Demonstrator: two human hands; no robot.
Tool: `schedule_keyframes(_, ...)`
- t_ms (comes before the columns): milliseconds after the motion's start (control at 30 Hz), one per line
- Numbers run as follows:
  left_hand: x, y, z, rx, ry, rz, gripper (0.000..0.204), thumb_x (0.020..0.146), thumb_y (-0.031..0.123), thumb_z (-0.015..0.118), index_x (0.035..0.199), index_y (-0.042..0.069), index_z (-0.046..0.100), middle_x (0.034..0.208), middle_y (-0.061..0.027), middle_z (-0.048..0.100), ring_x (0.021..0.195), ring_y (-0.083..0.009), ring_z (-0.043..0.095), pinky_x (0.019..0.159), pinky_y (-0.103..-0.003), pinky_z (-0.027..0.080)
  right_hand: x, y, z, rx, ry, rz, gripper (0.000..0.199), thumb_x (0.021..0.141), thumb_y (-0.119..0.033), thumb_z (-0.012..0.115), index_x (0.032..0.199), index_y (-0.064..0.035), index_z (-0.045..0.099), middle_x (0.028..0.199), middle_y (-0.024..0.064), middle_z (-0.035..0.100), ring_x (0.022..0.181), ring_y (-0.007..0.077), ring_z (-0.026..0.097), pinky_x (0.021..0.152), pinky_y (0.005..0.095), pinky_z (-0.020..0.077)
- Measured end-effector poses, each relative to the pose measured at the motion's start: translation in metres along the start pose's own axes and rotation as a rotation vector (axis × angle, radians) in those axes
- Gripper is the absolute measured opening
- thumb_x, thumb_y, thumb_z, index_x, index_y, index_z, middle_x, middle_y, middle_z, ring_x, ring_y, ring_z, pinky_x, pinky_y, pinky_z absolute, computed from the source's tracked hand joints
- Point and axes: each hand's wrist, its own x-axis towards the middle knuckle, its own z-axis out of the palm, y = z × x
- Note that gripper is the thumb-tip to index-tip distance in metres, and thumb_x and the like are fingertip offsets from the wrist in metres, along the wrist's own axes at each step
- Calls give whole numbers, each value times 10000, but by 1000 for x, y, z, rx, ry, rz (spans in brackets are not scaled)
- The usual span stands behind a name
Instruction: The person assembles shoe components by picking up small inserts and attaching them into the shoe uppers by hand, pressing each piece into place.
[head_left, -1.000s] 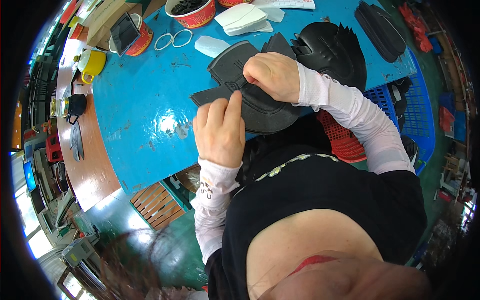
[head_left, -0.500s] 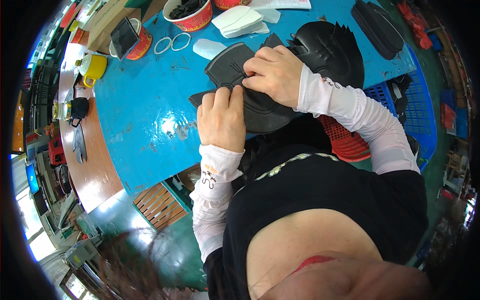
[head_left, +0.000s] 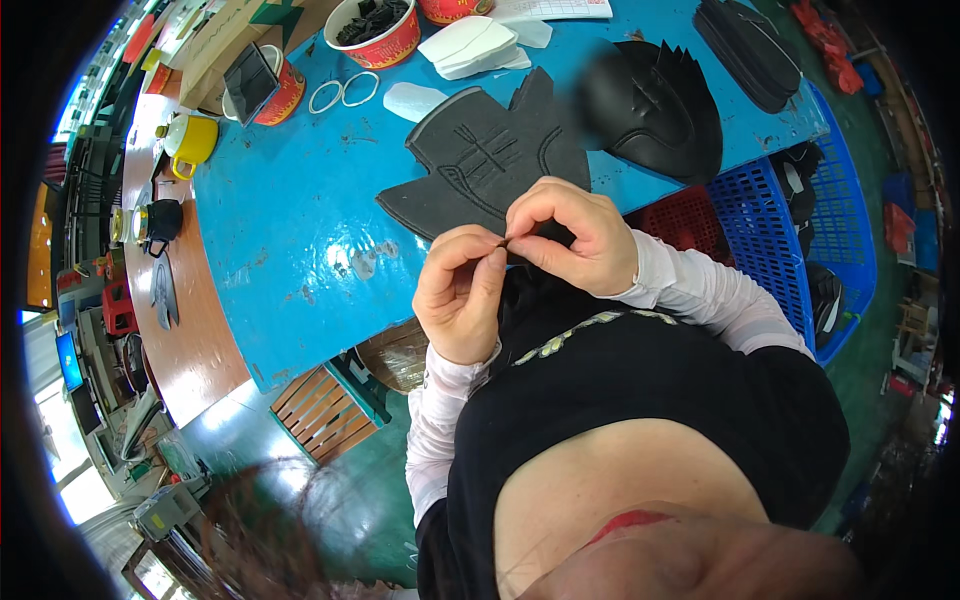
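Note:
My left hand [head_left: 462, 290] and my right hand [head_left: 575, 235] meet fingertip to fingertip above the table's near edge. Each pinches thumb against forefinger, and a tiny dark bit shows where the tips touch; it is too small to name. Just beyond them a flat black shoe upper piece [head_left: 490, 150] lies on the blue tabletop [head_left: 290, 200], with stitched lines and cut slits on its face. My hands cover part of its near edge. To its right sits a glossy, moulded black piece [head_left: 665, 120] with a jagged edge, partly blurred.
White paper-like pieces [head_left: 465, 47], two pale rings [head_left: 360, 88] and a red tub [head_left: 380, 35] of black bits stand at the back. A stack of dark pieces [head_left: 748, 55] lies far right. Blue baskets [head_left: 765, 225] flank the table; a yellow mug [head_left: 190, 140] stands left.
Both hands have lifted off the flat black upper piece and drawn back toward me, coming together in a pinch. The piece's stitched face is now uncovered.

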Motion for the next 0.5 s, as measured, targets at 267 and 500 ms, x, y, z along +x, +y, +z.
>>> schedule_keyframes(267,3,-1,2,407,-97,232,220,850,-130,615,1041,-24,586,1028,-130,613,919,-184,596,804,-290,501,-10,5,0,319,-59,172,195,875,-20,643,1010,-45,504,896,43,584,799,120,590,705,266,480)
schedule_keyframes(500,17,17,-1,623,-143,267,205,797,-124,652,967,-16,616,946,-125,633,843,-200,619,737,-290,509,7,4,-30,646,-162,357,240,904,1,619,979,-76,404,985,27,536,925,77,510,825,241,442)
